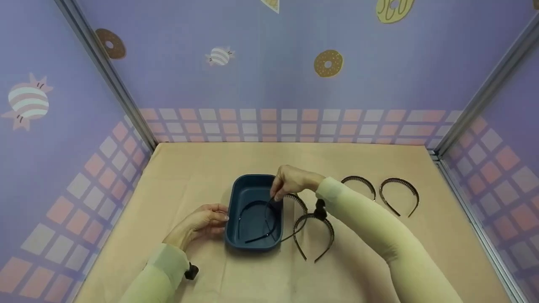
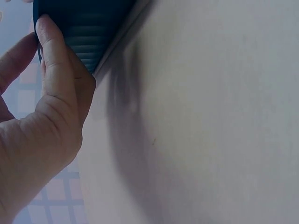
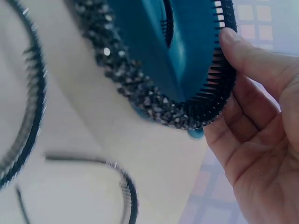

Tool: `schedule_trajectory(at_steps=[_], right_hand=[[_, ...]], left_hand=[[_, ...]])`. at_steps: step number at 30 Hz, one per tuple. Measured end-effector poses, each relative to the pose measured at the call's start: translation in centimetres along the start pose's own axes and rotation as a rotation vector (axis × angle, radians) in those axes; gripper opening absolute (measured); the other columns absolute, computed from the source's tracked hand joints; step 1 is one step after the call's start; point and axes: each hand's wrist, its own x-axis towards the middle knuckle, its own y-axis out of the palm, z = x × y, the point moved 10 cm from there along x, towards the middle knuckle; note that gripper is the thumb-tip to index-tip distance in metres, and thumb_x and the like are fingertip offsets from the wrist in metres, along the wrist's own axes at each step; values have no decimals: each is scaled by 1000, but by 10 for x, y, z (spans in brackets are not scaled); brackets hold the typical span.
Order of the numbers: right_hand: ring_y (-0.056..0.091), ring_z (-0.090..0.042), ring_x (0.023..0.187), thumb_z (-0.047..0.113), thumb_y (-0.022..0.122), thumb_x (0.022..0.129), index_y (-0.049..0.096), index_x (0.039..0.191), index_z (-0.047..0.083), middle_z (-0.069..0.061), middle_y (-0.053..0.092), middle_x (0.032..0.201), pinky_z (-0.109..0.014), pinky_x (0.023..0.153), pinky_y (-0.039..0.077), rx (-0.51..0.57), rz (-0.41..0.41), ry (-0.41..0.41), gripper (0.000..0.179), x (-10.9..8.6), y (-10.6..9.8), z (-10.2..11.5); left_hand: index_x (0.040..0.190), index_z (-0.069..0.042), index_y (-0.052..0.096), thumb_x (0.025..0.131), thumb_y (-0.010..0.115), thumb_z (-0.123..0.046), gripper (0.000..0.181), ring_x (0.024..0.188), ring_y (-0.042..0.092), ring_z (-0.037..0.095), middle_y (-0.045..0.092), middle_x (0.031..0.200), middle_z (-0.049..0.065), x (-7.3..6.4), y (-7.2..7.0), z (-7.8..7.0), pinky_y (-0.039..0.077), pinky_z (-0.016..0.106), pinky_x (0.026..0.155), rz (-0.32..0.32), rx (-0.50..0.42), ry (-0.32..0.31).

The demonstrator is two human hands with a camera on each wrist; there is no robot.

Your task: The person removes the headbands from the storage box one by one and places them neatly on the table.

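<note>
A dark blue tray stands on the table. My left hand rests its fairly straight fingers against the tray's left wall, near the rim. Over the tray's right edge, my right hand pinches a black headband between thumb and fingers. That band is studded with sparkly stones and has comb teeth inside; its lower part hangs into the tray in the head view. Another black headband lies in the tray. Just right of the tray are two more headbands, one partly behind my right hand, the other nearer me.
Two further headbands lie farther right, one partly covered by my right sleeve, the other beyond it. Patterned walls enclose the table's back and sides. A cream cloth covers the table.
</note>
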Motion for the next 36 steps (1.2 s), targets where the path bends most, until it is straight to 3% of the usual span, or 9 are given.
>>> schedule_trajectory(at_steps=[9,16,22,27,36], right_hand=[[83,-16,96,1,91,90,89,99,2,-16,87,103,-17,82,61,-27,28,-46,9,-42,-9,-19],[85,-15,90,3,91,91,89,101,4,-14,87,101,-21,80,66,6,92,54,11,-82,0,-56],[87,-19,95,4,92,89,90,101,8,-11,87,103,-25,84,68,-1,111,116,13,-113,5,-87],[84,-10,93,6,92,89,91,101,13,-4,88,102,-20,81,65,-41,101,141,14,-132,2,-106],[84,-11,86,-4,90,86,91,98,8,-8,88,96,-15,75,61,-44,81,114,17,-155,9,-125]], left_hand=[[119,-2,70,100,70,4,20,87,76,9,80,97,-2,0,-1,-2,65,24,73,5,11,6],[126,0,68,100,71,2,25,87,76,8,81,99,-3,1,-2,-2,65,25,74,-10,42,-4],[126,0,68,101,70,3,25,88,78,9,81,99,-2,1,-1,-1,67,26,77,-1,12,-10],[126,0,68,101,70,4,25,88,79,9,80,99,-2,1,-1,-2,67,27,78,9,-13,-10],[132,2,65,101,72,1,31,87,76,8,78,98,-3,0,-2,3,66,24,75,-4,2,-29]])
